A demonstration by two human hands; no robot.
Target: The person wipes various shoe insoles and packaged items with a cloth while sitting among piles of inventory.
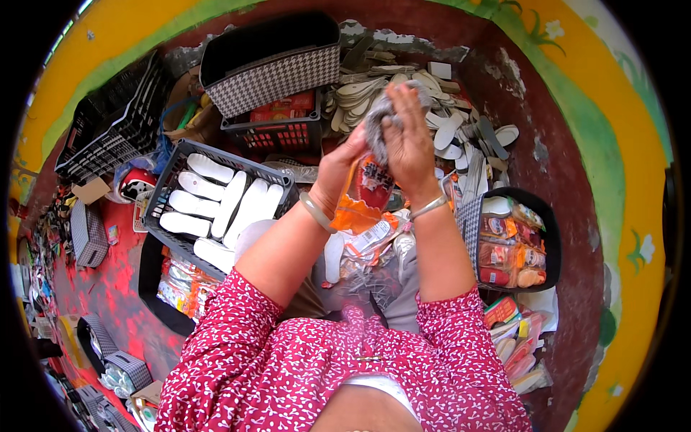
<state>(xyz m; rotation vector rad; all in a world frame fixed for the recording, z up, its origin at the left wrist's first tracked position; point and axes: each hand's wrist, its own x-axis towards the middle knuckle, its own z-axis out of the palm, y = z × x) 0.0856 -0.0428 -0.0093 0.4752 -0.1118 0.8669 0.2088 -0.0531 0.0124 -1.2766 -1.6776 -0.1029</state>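
Observation:
Raised in front of me, both hands meet around a grey fluffy piece (376, 129), which may be a folded insole. Below it hangs a clear plastic bag (363, 198) with orange and red print. My left hand (338, 171) is closed on the bag's left edge, its fingers partly hidden behind it. My right hand (409, 147) presses its palm side against the grey piece, fingers together and pointing up. How far the piece sits inside the bag is hidden by the hands. More orange-printed bags (374, 241) lie in a heap below, between my legs.
At left, a black crate (169, 216) holds white insoles (228, 204). Loose insoles (360, 93) are piled by the wall. A houndstooth bin (281, 75) rests on another crate (270, 137). To the right stands a bin (469, 234) of packed insoles (507, 248).

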